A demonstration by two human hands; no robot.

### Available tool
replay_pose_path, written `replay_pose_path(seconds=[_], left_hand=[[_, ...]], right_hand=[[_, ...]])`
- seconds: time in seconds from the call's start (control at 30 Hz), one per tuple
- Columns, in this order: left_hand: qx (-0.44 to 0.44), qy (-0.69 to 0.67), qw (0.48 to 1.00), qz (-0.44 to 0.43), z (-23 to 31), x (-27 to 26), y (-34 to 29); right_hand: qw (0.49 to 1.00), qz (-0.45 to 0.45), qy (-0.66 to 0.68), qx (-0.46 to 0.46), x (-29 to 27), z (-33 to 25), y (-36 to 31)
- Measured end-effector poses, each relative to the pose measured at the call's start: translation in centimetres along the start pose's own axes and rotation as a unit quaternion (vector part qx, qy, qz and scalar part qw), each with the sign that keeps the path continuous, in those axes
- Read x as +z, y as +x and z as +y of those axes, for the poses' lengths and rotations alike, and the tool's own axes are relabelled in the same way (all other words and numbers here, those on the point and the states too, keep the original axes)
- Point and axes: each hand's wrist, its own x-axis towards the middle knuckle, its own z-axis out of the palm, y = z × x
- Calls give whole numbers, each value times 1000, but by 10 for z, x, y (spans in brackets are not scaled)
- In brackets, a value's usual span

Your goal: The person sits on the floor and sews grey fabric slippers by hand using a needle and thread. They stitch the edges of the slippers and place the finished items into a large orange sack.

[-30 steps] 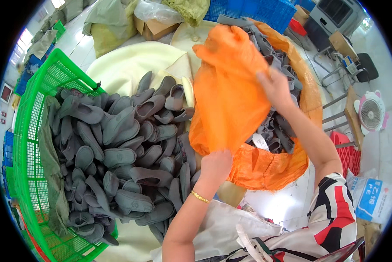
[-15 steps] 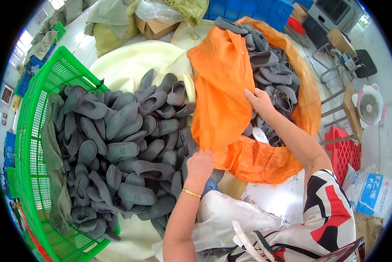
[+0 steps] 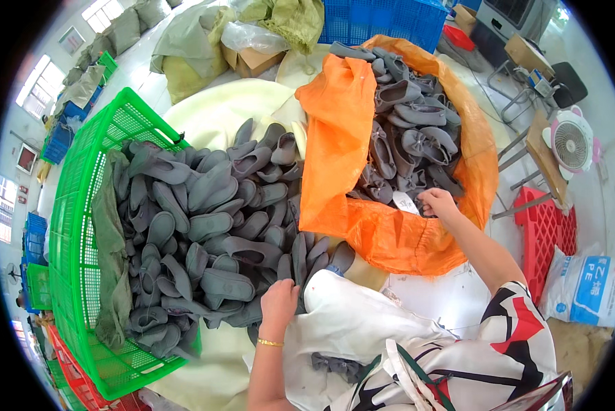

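A heap of grey slippers [image 3: 225, 250] spills from the green plastic crate [image 3: 72, 226] on the left. My left hand [image 3: 280, 301] is closed at the heap's near edge, beside my lap; what its fingers hold, if anything, is hidden. An orange woven sack [image 3: 338, 116] stands open on the right, its left side folded down. Inside lie many grey shoes [image 3: 424, 113]. Just within the sack's near rim, my right hand [image 3: 439, 203] has its fingers curled among the shoes, right beside a white tag [image 3: 404, 202]. Its grip is too small to make out.
Behind stand a blue crate [image 3: 382, 24] and bulging sacks [image 3: 191, 51] beside a cardboard box [image 3: 252, 61]. To the right are a white fan [image 3: 571, 142] on a wooden stool, a red plastic crate [image 3: 547, 233] and a white-and-blue bag [image 3: 586, 288]. White cloth [image 3: 362, 308] covers my lap.
Both hands have let go of the orange sack's cloth, which now hangs lower, showing more shoes. My left hand has moved down and left; my right hand has dropped to the sack's near inner rim.
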Motion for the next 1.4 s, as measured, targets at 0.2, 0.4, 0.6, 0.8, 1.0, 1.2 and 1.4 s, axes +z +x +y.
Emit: replay_pose_path(seconds=[0.2,0.4,0.6,0.8,1.0,1.2,1.4], left_hand=[[-77,-70,994,39,-14,11,-72],[-152,-46,985,70,-46,19,-78],[-161,-52,985,28,-41,22,-46],[-141,-19,988,-57,-37,23,-7],[-158,-43,982,-98,-37,15,16],[-136,-33,984,-113,-33,17,29],[-162,-218,961,-52,-37,30,45]], right_hand=[[999,-10,37,-1,-33,23,-45],[997,-14,26,-72,-4,-36,-6],[966,44,-128,-219,48,-156,91],[860,139,-400,-285,117,-276,188],[863,120,-482,-94,148,-240,253],[834,77,-493,-236,137,-131,279],[836,96,-474,-258,129,-52,236]])
